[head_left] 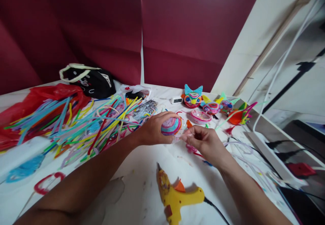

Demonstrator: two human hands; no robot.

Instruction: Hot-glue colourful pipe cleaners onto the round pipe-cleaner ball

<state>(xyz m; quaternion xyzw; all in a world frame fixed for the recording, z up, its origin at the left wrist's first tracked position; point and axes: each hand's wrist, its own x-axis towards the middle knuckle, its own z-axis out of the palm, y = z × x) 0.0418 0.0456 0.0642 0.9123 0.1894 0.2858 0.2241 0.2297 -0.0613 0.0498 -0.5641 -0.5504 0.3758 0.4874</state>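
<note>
My left hand [152,130] is wrapped round a ball [171,126] banded with pink, blue and purple pipe cleaners. The ball's right side looks like clear plastic. Close beside it, my right hand [204,142] pinches something pale and thin at the ball's lower right edge, too small to make out. In front of both hands a yellow glue gun [169,187] lies on the white table, its nozzle pointing away from me. A clear bowl-shaped piece with a pink rim [200,116] rests just beyond my right hand.
Loose pipe cleaners [101,123] and a red plastic bag [63,91] cover the left, with a black bag [93,83] behind. Finished colourful figures [193,98] and a small white digital display [177,100] stand at the back. A power strip [276,160] with cables lies right.
</note>
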